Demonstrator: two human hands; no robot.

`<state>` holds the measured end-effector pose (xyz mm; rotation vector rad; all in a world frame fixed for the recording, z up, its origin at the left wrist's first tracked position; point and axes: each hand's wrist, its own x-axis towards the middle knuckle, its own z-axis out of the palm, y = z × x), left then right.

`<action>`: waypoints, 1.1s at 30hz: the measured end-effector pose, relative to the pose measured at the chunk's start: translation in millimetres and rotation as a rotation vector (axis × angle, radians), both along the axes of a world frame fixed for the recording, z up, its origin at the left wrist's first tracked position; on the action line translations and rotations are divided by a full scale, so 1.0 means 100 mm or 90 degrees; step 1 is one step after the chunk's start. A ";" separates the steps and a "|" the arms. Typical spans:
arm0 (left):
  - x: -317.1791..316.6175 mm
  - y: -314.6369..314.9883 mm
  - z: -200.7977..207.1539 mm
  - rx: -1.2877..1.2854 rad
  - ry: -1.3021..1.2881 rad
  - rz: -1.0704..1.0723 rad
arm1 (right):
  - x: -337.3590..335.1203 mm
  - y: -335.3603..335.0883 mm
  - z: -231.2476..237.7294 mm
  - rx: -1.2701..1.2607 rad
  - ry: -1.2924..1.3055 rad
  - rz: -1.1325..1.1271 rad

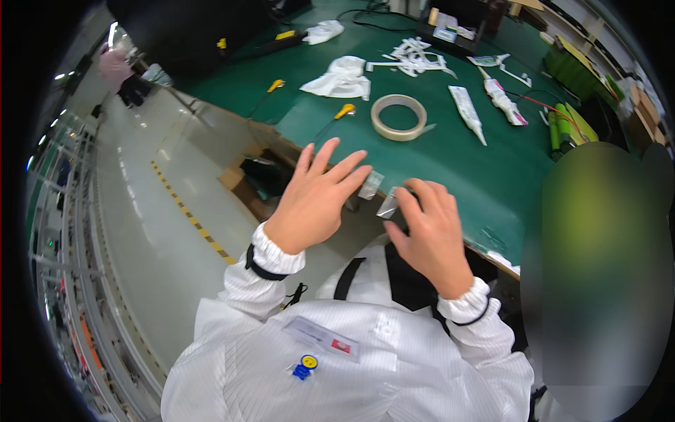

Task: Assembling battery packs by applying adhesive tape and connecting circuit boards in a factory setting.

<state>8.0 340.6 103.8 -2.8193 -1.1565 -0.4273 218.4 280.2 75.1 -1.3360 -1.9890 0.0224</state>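
green mat (450,162) covers the bench; both hands work at its near edge, in front of the white-smocked chest.

- left hand (313,204) — fingers spread wide, palm down, holding nothing; fingertips just beside a small clear strip (370,184) that looks like tape.
- right hand (429,235) — fingers curled, pinching a second shiny strip (388,204) at its near end; whether that strip lies flat on the mat or is partly lifted, cannot tell.
- tape roll (399,117) lies flat further back, apart from both hands. beyond it a white cloth (341,79), white tubes (467,111), loose white parts (413,58), yellow-handled tools (344,110).

progress, as a judgement: two short strips are off the roll and at the hands; neither looks stuck to any piece yet, so the work seems early — strips ready, applying left to do.
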 end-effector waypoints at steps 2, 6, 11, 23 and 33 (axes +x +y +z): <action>-0.01 0.05 -0.03 -0.015 0.017 0.001 | -0.03 0.10 -0.06 0.017 0.018 0.004; -0.09 0.06 -0.08 0.012 0.043 0.010 | -0.05 0.15 -0.16 0.056 0.095 0.032; -0.02 0.05 -0.08 0.006 0.055 0.014 | -0.04 0.16 -0.21 0.075 0.201 0.002; -0.01 -0.01 -0.08 0.009 0.106 0.042 | -0.07 0.11 -0.24 0.112 0.390 -0.071; 0.03 -0.26 0.07 -0.084 -0.120 0.041 | 0.78 -0.95 0.45 0.372 0.419 0.025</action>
